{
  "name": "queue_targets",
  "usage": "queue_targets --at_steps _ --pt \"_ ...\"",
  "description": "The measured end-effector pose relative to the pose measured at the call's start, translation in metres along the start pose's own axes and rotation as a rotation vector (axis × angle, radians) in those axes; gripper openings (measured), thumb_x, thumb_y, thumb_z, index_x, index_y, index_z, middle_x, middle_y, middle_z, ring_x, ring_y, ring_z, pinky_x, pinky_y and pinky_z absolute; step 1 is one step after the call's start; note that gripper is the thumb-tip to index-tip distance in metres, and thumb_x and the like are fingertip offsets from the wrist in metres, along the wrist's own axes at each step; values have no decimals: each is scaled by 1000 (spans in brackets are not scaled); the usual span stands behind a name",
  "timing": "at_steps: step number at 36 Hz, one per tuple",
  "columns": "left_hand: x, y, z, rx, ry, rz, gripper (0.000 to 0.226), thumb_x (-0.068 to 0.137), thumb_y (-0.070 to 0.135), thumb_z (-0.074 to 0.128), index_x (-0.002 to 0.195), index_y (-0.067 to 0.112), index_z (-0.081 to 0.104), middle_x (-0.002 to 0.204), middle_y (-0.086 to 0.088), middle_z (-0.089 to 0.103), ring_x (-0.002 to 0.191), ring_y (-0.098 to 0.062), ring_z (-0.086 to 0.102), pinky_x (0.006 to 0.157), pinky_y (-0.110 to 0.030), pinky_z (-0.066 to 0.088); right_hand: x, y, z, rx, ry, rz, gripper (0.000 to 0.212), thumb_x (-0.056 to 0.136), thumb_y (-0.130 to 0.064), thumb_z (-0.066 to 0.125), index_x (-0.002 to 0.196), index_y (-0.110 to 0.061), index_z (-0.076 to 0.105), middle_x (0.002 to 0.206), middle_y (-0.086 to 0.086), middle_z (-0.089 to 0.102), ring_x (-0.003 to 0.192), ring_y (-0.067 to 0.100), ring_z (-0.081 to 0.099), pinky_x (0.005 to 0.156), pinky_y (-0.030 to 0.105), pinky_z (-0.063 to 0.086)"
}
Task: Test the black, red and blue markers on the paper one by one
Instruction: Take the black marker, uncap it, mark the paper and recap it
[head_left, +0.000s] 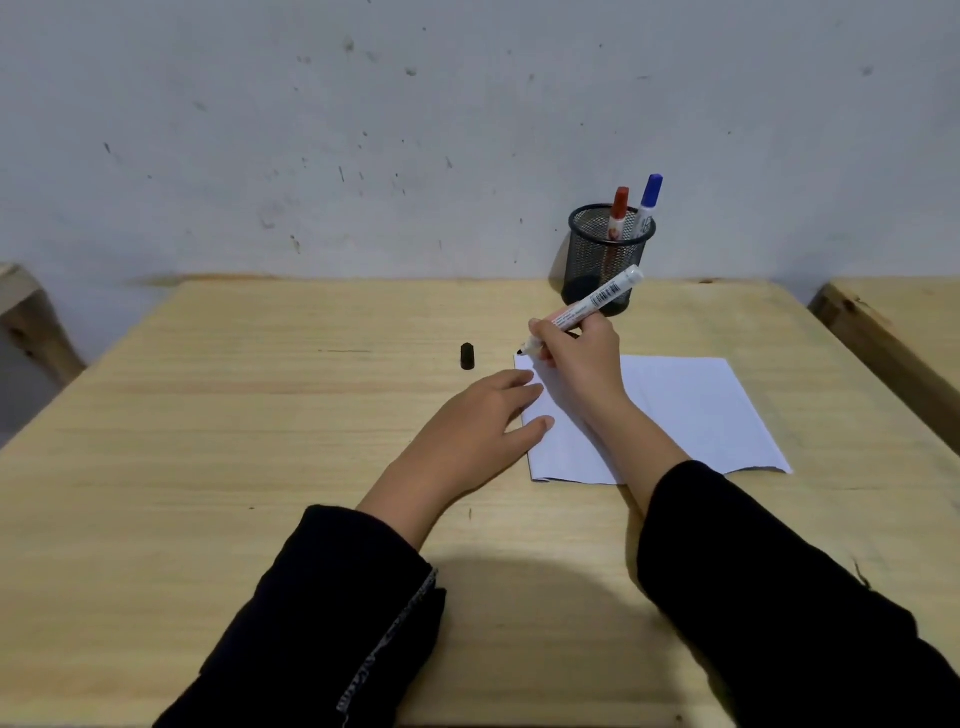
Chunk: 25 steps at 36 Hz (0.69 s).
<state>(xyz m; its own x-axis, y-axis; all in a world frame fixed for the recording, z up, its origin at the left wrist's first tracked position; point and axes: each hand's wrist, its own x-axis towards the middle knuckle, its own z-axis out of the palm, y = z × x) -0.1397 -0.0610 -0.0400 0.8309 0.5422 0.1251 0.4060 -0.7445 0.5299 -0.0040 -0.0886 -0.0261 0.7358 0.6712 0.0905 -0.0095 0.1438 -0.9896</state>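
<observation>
A white sheet of paper (691, 410) lies on the wooden table (260, 415). My right hand (582, 358) grips the uncapped black marker (597, 301), with its black tip touching the paper's far left corner. Its black cap (467, 356) stands on the table just left of the paper. My left hand (483, 431) rests flat with its fingers spread, fingertips on the paper's left edge. The red marker (619, 213) and the blue marker (649, 200) stand capped in a black mesh pen holder (605, 265) behind the paper.
A scuffed grey wall rises directly behind the table. Part of another wooden table (904, 338) shows at the right edge, and a wooden piece (31, 322) at the left edge.
</observation>
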Motion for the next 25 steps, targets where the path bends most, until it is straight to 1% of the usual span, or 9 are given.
queue_targets --at_steps 6,9,12,15,17,19,22,23,25 --pt "0 0 1 -8 2 6 50 93 44 47 138 21 47 151 6 37 135 -9 37 105 -28 35 0 0 1 -47 -16 -11 15 84 -8 64 76 -14 52 67 1 55 49 -1 57 50 11 49" --pt "0 0 1 -13 11 21 49 93 42 47 137 20 48 149 6 39 133 -9 39 102 -27 36 -1 1 2 -123 -20 -12 11 83 -7 60 79 -11 51 68 2 54 55 6 56 52 15 50" --pt "0 1 1 -29 31 44 46 93 39 48 134 20 51 146 7 43 128 -9 43 94 -24 37 -1 0 3 -114 -31 3 8 82 -4 56 83 -6 48 69 8 51 59 15 52 50 19 48" --pt "0 1 1 -43 37 47 44 93 38 49 133 20 52 145 7 44 128 -9 44 94 -24 38 -1 -1 3 -118 -31 0 8 83 -2 56 86 -5 48 67 6 50 56 13 51 45 14 46" --pt "0 0 2 -33 33 44 45 93 39 48 134 21 52 146 8 43 129 -9 43 95 -24 37 -1 -1 2 -118 -29 -11 8 83 -2 56 87 -4 49 67 5 50 52 7 53 44 11 44" --pt "0 0 2 -24 21 32 47 93 41 48 136 21 49 149 7 40 132 -9 40 100 -25 37 0 0 2 -111 -14 -11 9 83 -4 58 86 -3 50 68 3 51 50 2 54 44 8 43" --pt "0 0 1 -32 6 12 49 93 42 48 136 20 48 152 7 36 135 -8 38 106 -29 36 2 -1 -1 63 19 71 13 83 -5 62 82 -11 50 71 2 52 52 4 53 51 11 48" --pt "0 1 1 -33 3 9 49 93 42 48 137 20 48 152 7 35 135 -8 37 107 -30 36 3 -2 -1 142 26 100 13 83 -4 62 83 -10 50 70 2 53 49 3 53 51 13 48" --pt "-1 2 0 -29 -5 3 50 93 42 48 138 20 46 152 7 34 136 -8 35 109 -30 35 4 -4 -4 210 46 124 12 84 -4 62 89 -6 52 67 2 53 44 1 51 49 14 46"
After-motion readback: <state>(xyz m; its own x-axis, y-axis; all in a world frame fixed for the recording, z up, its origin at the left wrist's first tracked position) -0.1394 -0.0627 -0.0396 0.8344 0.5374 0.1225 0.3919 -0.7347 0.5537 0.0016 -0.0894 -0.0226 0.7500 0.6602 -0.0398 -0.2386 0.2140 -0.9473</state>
